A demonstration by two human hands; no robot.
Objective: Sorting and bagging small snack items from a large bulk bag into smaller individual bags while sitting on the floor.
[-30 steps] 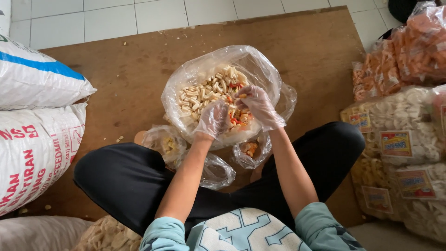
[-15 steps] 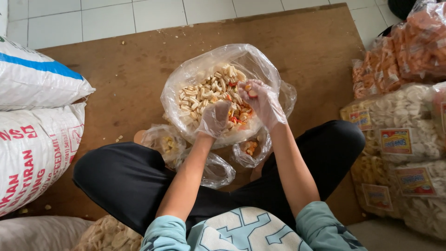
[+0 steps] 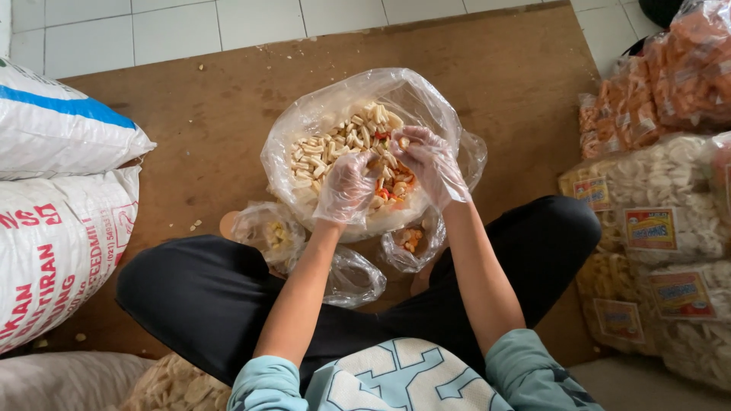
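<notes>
Head view: black-trousered crossed legs (image 3: 198, 297) nearest, framing work zone. Small clear plastic bags (image 3: 415, 243) rest between knees, within reach. Left hand (image 3: 346, 186) in thin clear glove cupped on crackers. Right hand (image 3: 430, 164), gloved, pinches pieces beside it. Large clear plastic bag of pale and orange crackers (image 3: 335, 137) sits open on brown board (image 3: 190, 129). White woven sacks (image 3: 61, 190) left; packed snack bags (image 3: 655, 228) right.
</notes>
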